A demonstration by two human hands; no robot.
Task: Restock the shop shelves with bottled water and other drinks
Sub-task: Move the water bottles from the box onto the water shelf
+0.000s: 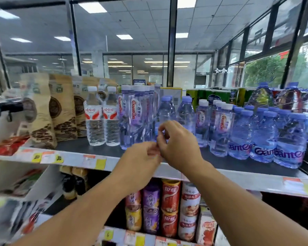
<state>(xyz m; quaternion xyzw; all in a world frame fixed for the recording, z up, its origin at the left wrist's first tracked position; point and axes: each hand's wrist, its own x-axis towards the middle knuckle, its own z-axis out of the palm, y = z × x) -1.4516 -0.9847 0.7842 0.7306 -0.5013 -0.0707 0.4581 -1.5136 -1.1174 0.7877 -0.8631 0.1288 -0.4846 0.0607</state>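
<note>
Both forearms are seen reaching in from the near edge toward the top shelf (75, 153). The left hand (140, 155) is held just above the shelf's front lip, its fingers curled inward; the grip appears clenched, though whether something tiny is pinched cannot be told. The right hand (178, 144) is raised just beside it, touching or nearly touching it at the fingertips, with thumb and forefinger brought together in a pinch; what is held, if anything, cannot be made out.

Along the top shelf, from the left, brown paper pouches (60, 107) are stood upright. Next to them two clear water bottles with white caps and red labels (102, 119) are placed side by side. To their right a group of tall purple-tinted bottles (137, 114) is set, and behind the hands two small blue-capped bottles (176, 110) are seen further back. Right of the hands, white-capped purple bottles (219, 125) are grouped, and beside these a shrink-wrapped pack of blue-capped water bottles (267, 137) is rested at the shelf's near right. Far right and further back, large water jugs (261, 96) are stood.

On the lower shelf, below the hands, stacked cans in red, purple and white (169, 208) are lined up.
</note>
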